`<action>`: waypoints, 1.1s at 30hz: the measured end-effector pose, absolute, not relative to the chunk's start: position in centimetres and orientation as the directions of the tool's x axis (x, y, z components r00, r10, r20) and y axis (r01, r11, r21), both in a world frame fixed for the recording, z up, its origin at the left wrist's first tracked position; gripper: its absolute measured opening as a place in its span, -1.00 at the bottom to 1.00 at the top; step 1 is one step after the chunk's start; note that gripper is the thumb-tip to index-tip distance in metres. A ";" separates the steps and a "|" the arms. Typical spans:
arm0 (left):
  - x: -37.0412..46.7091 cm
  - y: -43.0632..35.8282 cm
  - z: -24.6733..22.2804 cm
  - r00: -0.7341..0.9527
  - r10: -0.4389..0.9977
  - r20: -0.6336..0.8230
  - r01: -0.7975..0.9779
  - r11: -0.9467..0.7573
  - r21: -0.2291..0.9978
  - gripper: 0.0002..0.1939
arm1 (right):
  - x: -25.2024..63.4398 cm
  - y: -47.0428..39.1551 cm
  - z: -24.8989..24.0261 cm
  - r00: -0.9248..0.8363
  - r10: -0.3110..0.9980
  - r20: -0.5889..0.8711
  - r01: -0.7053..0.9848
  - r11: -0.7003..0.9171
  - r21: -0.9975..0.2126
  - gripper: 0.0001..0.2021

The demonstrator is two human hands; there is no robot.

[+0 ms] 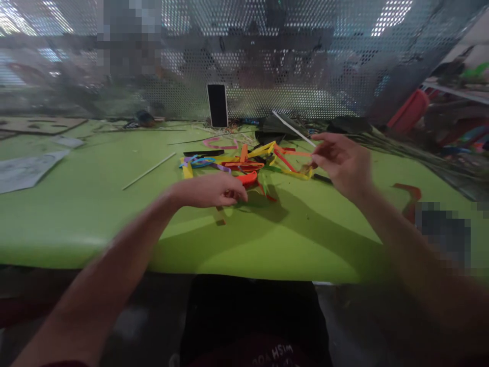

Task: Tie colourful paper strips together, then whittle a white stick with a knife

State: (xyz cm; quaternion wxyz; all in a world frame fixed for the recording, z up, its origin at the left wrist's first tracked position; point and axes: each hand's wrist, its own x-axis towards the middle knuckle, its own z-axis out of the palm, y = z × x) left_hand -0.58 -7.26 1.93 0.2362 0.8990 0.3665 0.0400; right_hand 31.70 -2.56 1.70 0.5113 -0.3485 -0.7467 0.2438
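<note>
My right hand [342, 163] is raised over the right side of a pile of coloured strips. Its thumb and fingers pinch a thin white stick [292, 127], which points up and to the left. My left hand [217, 191] is low over the near side of the pile, fingers curled together; what they hold, if anything, is hidden. Just beyond those fingertips is a red-orange ribbed object [248, 178], its kind unclear. Yellow strips [263, 149], orange, blue, purple and green ones lie tangled around it. A short brown-orange strip [220, 218] shows below my left hand.
A green-covered table [95, 204] spans the view. Another thin stick [148, 171] lies at left, near paper sheets [32, 168]. A phone [217, 105] stands upright against a perforated metal screen [252, 61]. Long dark stalks [405, 148] lie at right, with a curved orange-brown piece [410, 196].
</note>
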 end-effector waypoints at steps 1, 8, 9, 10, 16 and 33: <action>-0.5 -7.2 1.8 0.735 0.672 -0.092 0.631 -0.627 0.457 -0.73 | 31.9 -2.2 1.8 -0.184 0.774 0.606 0.266 0.633 -0.727 -0.66; -0.2 -7.2 1.9 0.777 0.629 -0.002 0.533 -0.657 0.534 -0.81 | 33.1 0.5 0.3 -0.147 0.876 0.459 0.239 0.482 -0.843 -0.67; -0.2 -7.2 1.9 0.781 0.624 0.024 0.506 -0.654 0.562 -0.84 | 33.1 0.5 0.2 -0.146 0.884 0.443 0.233 0.466 -0.853 -0.66; -0.2 -7.2 2.0 0.782 0.621 0.056 0.473 -0.649 0.596 -0.87 | 33.1 0.5 0.2 -0.140 0.889 0.435 0.226 0.457 -0.861 -0.66; 0.2 -6.9 1.4 0.636 0.708 0.308 0.195 -0.533 0.823 -0.86 | 32.9 0.0 0.6 -0.069 0.888 0.455 0.172 0.460 -0.871 -0.70; 0.7 -5.7 -0.3 0.280 0.954 0.104 -0.218 -0.042 0.975 -0.71 | 31.9 -0.7 -0.6 -0.394 0.893 0.218 0.169 0.303 -0.938 -0.67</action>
